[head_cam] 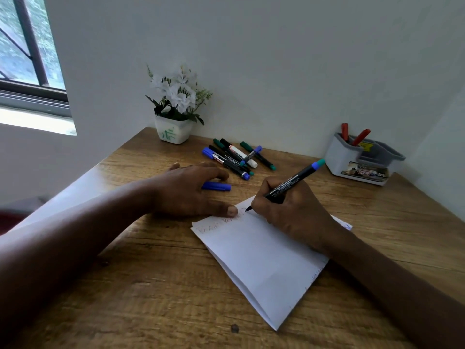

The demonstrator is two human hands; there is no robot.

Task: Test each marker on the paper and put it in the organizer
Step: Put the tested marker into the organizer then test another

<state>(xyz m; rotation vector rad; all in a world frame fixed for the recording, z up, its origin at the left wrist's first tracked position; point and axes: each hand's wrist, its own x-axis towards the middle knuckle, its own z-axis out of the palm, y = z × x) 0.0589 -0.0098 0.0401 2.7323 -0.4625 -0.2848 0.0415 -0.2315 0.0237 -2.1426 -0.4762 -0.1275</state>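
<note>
Wooden desk [151, 285]: carrying everything here.
White folded paper [256, 260]: lying at the desk's 5 o'clock, showing faint red scribbles along its far edge.
Right hand [294, 212]: grasping a black marker with a blue-green end [289, 181], whose tip is touching the paper.
Left hand [186, 190]: lying flat, fingers released, thumb pressing the paper's 11 o'clock corner.
Blue cap [217, 186]: poking out beneath the left fingers.
Loose marker pile [236, 157]: lying at 12 o'clock.
Grey plastic organizer [362, 159]: standing at 2 o'clock, holding two red markers [361, 137].

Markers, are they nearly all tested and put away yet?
Not nearly. Two red markers stand in the organizer, so those look done. The right hand holds a black marker with its tip on the paper, while the left hand touches its edge. A pile of markers by the flower pot is left.
</note>
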